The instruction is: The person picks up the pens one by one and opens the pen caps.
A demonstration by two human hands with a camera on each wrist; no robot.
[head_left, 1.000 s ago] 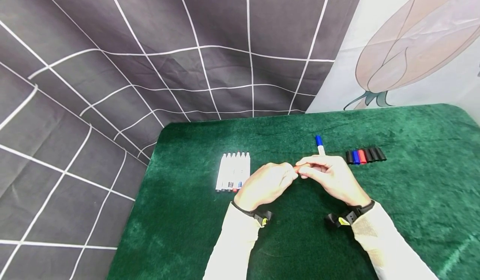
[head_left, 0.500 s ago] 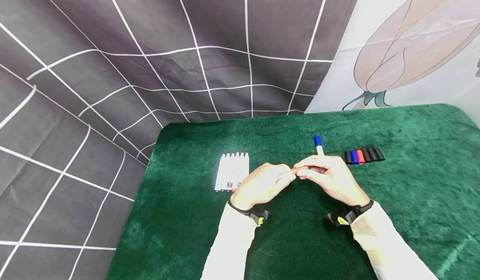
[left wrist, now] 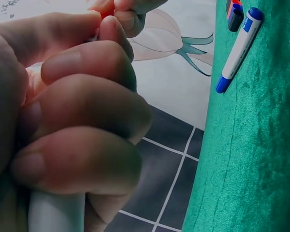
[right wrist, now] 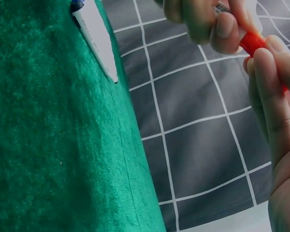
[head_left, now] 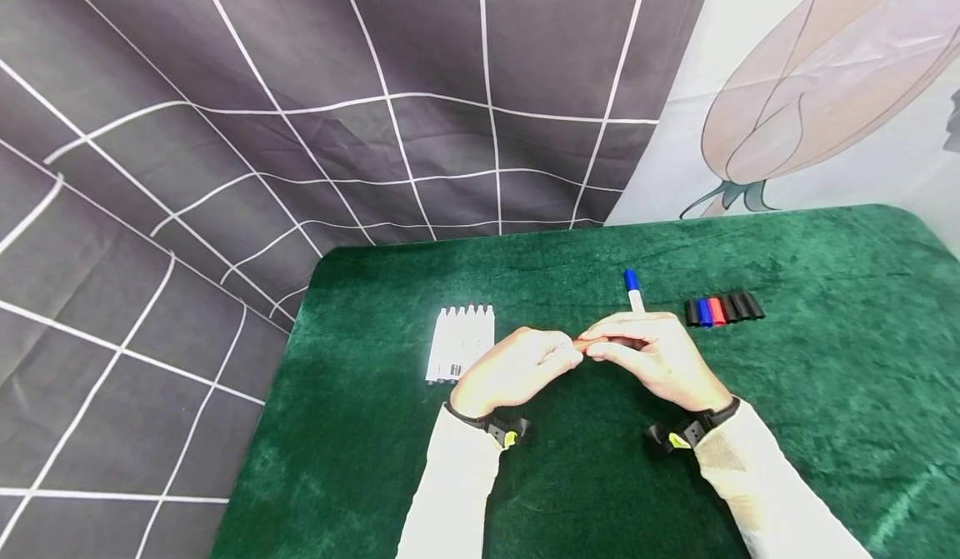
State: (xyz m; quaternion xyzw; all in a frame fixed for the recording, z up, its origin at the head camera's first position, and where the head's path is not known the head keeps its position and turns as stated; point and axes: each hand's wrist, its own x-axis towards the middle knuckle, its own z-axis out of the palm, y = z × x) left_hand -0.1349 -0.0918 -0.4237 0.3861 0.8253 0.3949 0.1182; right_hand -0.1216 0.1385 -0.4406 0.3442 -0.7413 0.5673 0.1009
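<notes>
My left hand (head_left: 513, 367) curls its fingers round a marker with a white barrel (left wrist: 55, 212), most of it hidden in the palm. Between thumb and fingertips, my right hand (head_left: 652, 355) pinches the marker's red cap (right wrist: 253, 43) at the end that faces right. The hands almost meet above the cloth. Whether the cap sits on the barrel or apart from it cannot be told. Just beyond the right hand lies a white marker with a blue cap (head_left: 632, 280), its lower part hidden by that hand.
Several uncapped white markers (head_left: 453, 342) lie side by side at the left, tips pointing away. On the right stands a row of loose caps (head_left: 723, 309), black, blue and red. Green cloth (head_left: 360, 459) covers the table; a grey checked curtain (head_left: 420, 142) hangs behind it.
Both hands have drifted a little left, the left hand more than the right, with the marker and red cap still held. The view has shifted slightly too; markers and loose caps stay in place.
</notes>
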